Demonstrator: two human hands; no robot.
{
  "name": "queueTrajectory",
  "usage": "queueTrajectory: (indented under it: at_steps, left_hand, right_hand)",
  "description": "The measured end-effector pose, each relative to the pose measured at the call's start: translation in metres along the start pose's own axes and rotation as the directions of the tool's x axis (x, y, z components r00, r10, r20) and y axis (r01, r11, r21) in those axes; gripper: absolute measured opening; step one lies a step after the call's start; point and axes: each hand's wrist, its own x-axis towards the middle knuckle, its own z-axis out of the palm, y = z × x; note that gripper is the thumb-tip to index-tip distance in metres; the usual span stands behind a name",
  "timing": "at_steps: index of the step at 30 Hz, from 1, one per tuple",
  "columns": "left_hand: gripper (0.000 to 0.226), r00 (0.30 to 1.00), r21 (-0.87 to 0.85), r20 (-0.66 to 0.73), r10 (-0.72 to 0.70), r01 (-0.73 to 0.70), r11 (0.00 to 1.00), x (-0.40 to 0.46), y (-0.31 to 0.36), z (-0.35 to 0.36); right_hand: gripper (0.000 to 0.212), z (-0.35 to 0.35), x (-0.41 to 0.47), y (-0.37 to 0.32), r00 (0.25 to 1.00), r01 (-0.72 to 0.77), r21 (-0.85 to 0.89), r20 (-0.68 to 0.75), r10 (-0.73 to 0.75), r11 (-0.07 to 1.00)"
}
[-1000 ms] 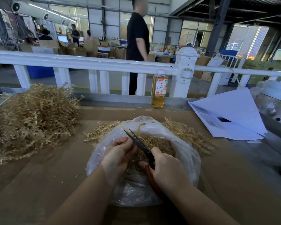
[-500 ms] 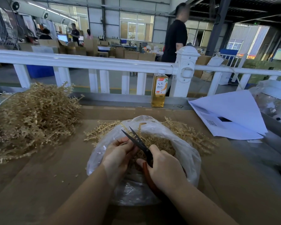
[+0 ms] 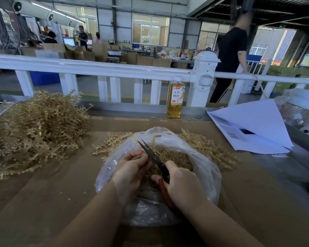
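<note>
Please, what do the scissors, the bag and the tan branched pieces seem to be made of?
Scissors: dark, dull metal blades, thin and pointed; the reddish-brown handle in the right hand looks like plastic. Bag: thin clear plastic film, crinkled and glossy. Branched pieces: probably moulded plastic, tan with regular stubs; dried plant is possible.

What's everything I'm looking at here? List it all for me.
table: one, brown cardboard top
plastic bag: one, clear, table centre, tan bits inside
scissors: one, black blades, reddish handles, over the bag mouth
big sprig pile: one, tan, table's left
small sprig heap: one, tan, behind the bag
railing: one, white, behind the table
bottle: one, amber drink, by the railing
papers: a few, white, table's right
bystander: one, black clothes, beyond the railing
left hand: one, fingers curled beside the blades
right hand: one, gripping the scissors' handles
</note>
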Motion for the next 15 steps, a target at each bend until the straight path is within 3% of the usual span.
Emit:
queueTrajectory:
  at_steps: [15]
  left_hand:
    - [0.024, 0.999, 0.016, 0.053, 0.002, -0.002, 1.0, 0.0001, -0.0002, -0.0007]
  right_hand:
    - [0.035, 0.0033, -0.001, 0.0008, 0.999, -0.028, -0.015, 0.018, 0.028, 1.0]
